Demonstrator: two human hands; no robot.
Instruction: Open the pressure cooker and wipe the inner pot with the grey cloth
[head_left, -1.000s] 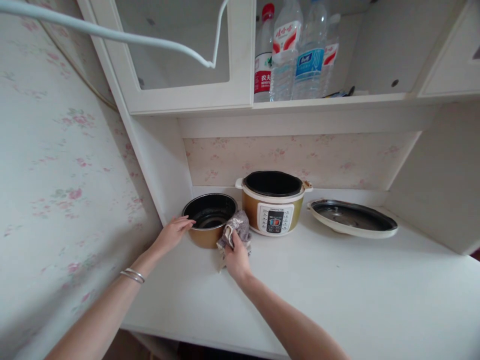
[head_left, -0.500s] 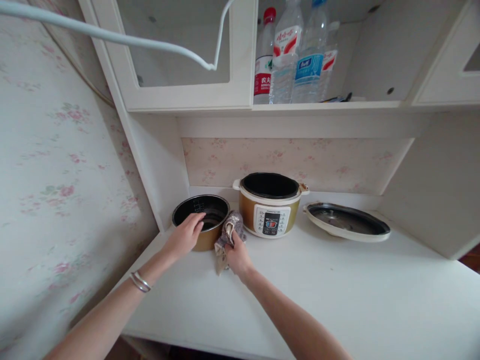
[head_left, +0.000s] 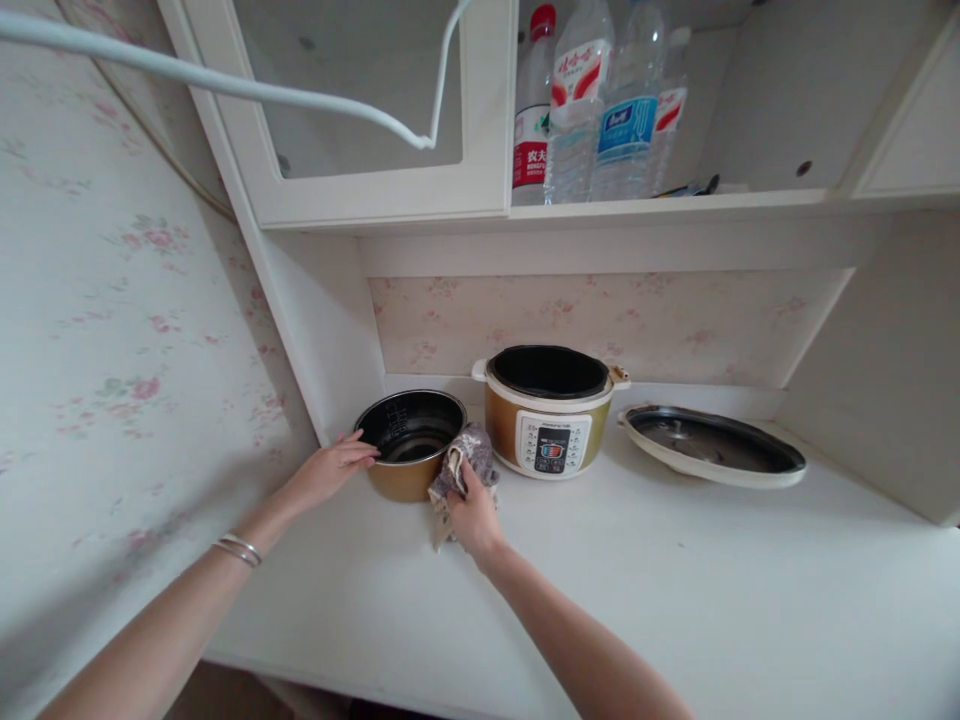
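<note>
A round inner pot, gold outside and black inside, stands on the white counter. My left hand is at the pot's left rim, fingers stretched out and close together, holding nothing. In my right hand is a crumpled grey and beige cloth, against the pot's right side. The cloth hides part of that side, and some of my right fingers are behind it. Just right of the cloth stands the gold and white rice cooker body with its top uncovered.
The cooker's lid lies upturned on the counter to the right. Overhead, several plastic bottles stand on the cabinet shelf. A white bent rod crosses the upper left, and a flowered wall borders the left side.
My left hand has moved from over the pot's opening leftward to its left rim. My right hand keeps the cloth at the pot's right side. The view has shifted slightly.
</note>
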